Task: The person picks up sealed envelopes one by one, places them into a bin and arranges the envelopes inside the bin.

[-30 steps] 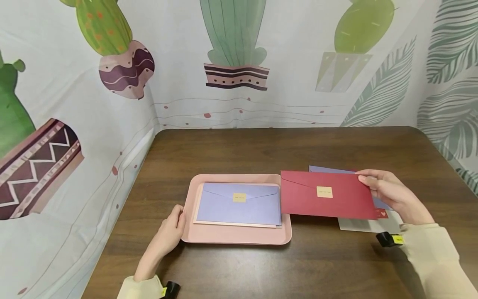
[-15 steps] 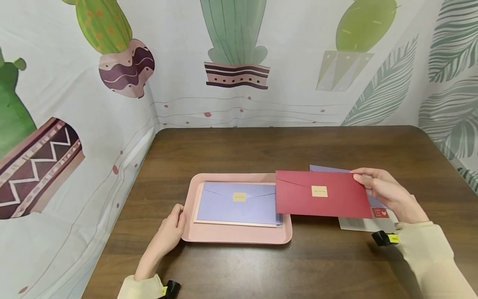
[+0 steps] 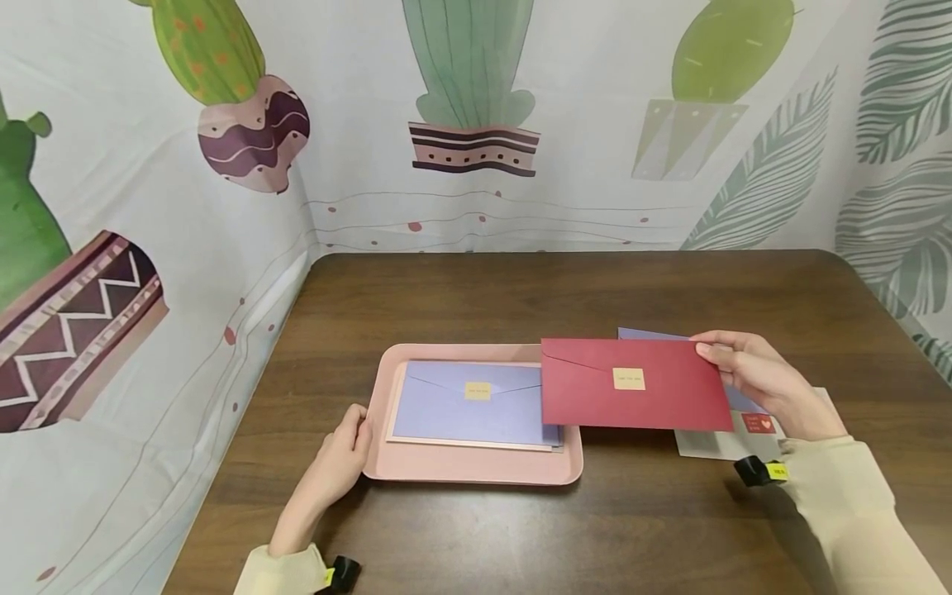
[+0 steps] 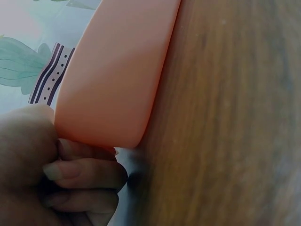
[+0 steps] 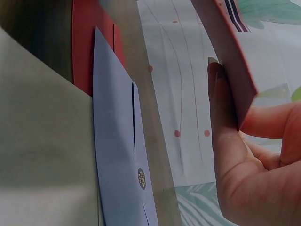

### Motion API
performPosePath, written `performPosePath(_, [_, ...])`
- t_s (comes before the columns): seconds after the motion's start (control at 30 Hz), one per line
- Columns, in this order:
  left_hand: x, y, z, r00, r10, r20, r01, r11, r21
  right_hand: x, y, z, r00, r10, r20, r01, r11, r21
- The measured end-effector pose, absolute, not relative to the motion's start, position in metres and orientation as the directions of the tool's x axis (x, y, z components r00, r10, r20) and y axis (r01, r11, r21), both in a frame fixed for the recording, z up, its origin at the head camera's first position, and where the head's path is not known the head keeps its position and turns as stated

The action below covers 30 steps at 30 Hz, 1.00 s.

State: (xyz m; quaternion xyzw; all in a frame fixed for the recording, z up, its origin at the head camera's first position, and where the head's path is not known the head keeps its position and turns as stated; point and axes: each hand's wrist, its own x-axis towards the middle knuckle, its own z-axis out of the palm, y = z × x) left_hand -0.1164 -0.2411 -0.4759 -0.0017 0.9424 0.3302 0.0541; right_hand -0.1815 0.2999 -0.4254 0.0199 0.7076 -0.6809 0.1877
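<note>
A red envelope (image 3: 635, 405) with a small cream sticker is pinched at its right end by my right hand (image 3: 769, 382). It hangs over the right edge of a pink tray (image 3: 476, 468). In the right wrist view the thumb and fingers lie on either side of the red envelope (image 5: 230, 56). Inside the tray a lavender envelope (image 3: 461, 417) lies on top of a pale one. At the tray's left side my left hand (image 3: 338, 454) grips the rim. The left wrist view shows curled fingers (image 4: 89, 174) at the tray's corner (image 4: 108, 108).
Under and behind the red envelope, on the table's right side, lie another lavender envelope (image 5: 115, 132) and a white one (image 3: 714, 445) with a red heart label (image 3: 759, 423). The brown table (image 3: 476, 289) meets a cactus-print cloth (image 3: 580, 165) at the back.
My right hand has moved slowly left with the red envelope, which now covers more of the tray's right end. The left hand and tray stay put.
</note>
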Motion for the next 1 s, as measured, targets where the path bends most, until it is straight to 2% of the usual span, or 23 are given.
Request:
performPosePath(0.67, [-0.117, -0.242, -0.477, -0.995, 0.032, -0.093, -0.033, 0.778, 0.628, -0.180, 0.289, -0.416, -0.924, -0.264, -0.276, 0.280, 0.022, -0.960])
performPosePath(1.0, [-0.116, -0.241, -0.476, -0.995, 0.034, -0.091, -0.032, 0.775, 0.632, -0.178, 0.279, -0.411, -0.919, -0.264, -0.292, 0.288, 0.052, -0.956])
